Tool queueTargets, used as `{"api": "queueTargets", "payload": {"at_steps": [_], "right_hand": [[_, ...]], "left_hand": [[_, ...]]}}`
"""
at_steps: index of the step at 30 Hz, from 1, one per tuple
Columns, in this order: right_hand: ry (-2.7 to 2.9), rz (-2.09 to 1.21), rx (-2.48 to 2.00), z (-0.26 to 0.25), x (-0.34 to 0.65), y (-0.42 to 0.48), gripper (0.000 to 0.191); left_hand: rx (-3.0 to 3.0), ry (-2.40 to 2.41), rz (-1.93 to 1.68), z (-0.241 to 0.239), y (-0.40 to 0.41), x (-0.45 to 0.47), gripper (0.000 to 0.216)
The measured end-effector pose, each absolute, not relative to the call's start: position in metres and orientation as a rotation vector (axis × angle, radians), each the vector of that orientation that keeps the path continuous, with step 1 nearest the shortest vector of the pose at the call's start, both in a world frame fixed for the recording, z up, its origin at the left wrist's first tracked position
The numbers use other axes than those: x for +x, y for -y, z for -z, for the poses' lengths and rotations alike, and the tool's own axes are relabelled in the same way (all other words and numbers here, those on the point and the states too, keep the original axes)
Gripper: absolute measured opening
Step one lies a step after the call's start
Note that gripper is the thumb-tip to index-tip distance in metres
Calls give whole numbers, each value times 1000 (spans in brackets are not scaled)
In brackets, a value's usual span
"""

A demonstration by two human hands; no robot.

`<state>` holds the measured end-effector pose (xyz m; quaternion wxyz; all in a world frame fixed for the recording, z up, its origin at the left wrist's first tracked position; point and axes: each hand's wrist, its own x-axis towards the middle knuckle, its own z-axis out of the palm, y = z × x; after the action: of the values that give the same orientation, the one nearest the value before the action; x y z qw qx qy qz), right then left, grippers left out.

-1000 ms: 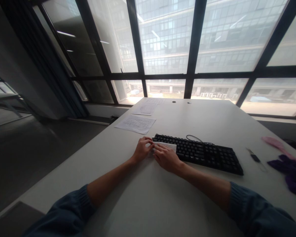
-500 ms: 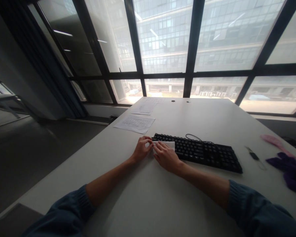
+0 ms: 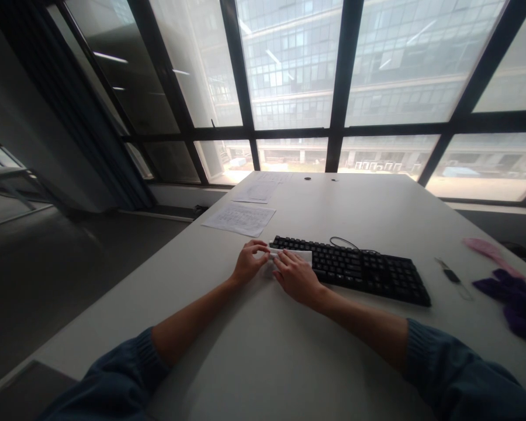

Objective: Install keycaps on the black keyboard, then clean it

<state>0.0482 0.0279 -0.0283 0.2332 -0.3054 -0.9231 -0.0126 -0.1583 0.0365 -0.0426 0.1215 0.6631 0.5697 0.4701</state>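
Note:
A white tissue-like sheet, folded flat, lies over the left part of a black keyboard. My left hand has thumb and fingertips closed on the sheet's left end, beside the keyboard's left edge. On top of the same sheet rests my right hand, its fingers stretched out and its thumb lower, toward me. The keys beneath the sheet and my right fingers are hidden. Whether the sheet is paper or cloth I cannot tell.
Printed papers lie on the white table beyond my left hand. The keyboard's thin cable loops behind it. To the right are a small dark-handled tool, a pink item and a purple cloth. Large windows stand beyond.
My left hand has shifted very slightly left, and its fingers sit a little differently at the sheet's end. The right hand and the keyboard look almost the same.

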Motion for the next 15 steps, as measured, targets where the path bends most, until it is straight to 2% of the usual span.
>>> {"api": "queueTargets", "payload": {"at_steps": [15], "right_hand": [[2553,25,-850,27,48,-28,44]], "left_hand": [[1861,-1643,-1279,44,-41,-163,18]]}}
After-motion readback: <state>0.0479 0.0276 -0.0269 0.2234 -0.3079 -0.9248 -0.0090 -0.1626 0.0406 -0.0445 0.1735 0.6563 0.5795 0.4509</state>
